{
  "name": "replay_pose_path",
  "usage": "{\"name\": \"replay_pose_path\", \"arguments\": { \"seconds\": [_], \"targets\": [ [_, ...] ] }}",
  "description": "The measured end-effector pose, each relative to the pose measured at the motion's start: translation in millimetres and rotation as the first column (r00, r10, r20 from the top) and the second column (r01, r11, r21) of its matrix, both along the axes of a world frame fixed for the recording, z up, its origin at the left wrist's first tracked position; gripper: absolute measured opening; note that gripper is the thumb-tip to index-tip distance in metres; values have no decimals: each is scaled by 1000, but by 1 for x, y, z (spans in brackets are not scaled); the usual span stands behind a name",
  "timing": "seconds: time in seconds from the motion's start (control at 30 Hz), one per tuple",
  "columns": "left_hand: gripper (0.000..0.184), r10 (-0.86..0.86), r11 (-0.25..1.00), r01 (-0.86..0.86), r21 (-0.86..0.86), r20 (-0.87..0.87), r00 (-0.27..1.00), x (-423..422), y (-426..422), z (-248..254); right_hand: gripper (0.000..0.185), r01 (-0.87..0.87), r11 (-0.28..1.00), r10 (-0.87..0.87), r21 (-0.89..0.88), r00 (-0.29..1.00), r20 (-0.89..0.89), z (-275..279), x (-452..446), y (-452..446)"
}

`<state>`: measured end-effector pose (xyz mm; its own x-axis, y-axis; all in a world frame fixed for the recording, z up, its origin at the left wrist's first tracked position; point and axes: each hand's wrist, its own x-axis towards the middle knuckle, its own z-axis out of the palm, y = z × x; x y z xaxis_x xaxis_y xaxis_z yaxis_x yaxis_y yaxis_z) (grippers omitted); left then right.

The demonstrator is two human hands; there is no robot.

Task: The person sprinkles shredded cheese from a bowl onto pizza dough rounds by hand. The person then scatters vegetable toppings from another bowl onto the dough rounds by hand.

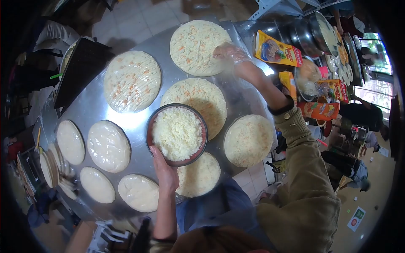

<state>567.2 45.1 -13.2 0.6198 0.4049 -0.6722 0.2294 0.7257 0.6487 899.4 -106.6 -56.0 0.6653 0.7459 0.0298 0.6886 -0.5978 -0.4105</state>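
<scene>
White, crumbly shreds (177,128) fill the round bowl (204,137), which I take as my landmark in the single head view. From my remote station I note that the left hand (167,170) supports the bowl on its near side: the thumb (157,155) lies along the rim, and the remaining fingers are hidden beneath. I judge this grip is meant to keep the bowl level and its load contained.

The right hand (233,57), in a clear glove, is beyond the bowl and to its right, over the edge of the far speckled disc (192,46). Blur prevents me from telling whether its fingers are spread, pressed together or pinching anything.

The middle disc (198,95) lies partly beneath the bowl in this view. Left of the bowl, a film-covered disc (133,80) rests on the metal table (240,97); the discs lie apart, presumably for access.
</scene>
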Motion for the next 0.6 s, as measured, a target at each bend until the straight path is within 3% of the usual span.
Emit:
{"name": "replay_pose_path", "arguments": {
  "seconds": [0.1,0.17,0.23,0.3,0.4,0.5,0.53,0.6],
  "targets": [
    [72,-7,1000,7,21,3,1000,7,-1,-2,18,-102,964,142,246,978,-153,16,-8,-8],
    [72,-14,999,13,40,7,1000,15,-4,-7,20,45,921,176,386,837,-519,43,-40,-1],
    [69,-25,998,27,56,-25,999,28,-11,-5,26,74,983,49,169,777,-628,96,-88,15],
    [69,-42,999,43,31,-21,999,37,-16,-9,30,-369,911,411,185,855,-317,75,-117,14],
    [67,-99,992,100,71,-20,995,48,-22,-15,34,-338,939,343,60,928,-146,60,-161,12],
    [68,-73,995,74,72,-17,997,52,-27,-31,30,-336,909,393,246,887,-242,37,-146,8],
    [68,-63,997,63,51,-16,998,52,-27,-34,27,-296,935,354,196,812,-463,64,-128,18],
    [70,-60,998,61,7,-17,998,53,-25,-36,23,-59,974,209,217,600,-772,76,-108,19]
  ]
}}
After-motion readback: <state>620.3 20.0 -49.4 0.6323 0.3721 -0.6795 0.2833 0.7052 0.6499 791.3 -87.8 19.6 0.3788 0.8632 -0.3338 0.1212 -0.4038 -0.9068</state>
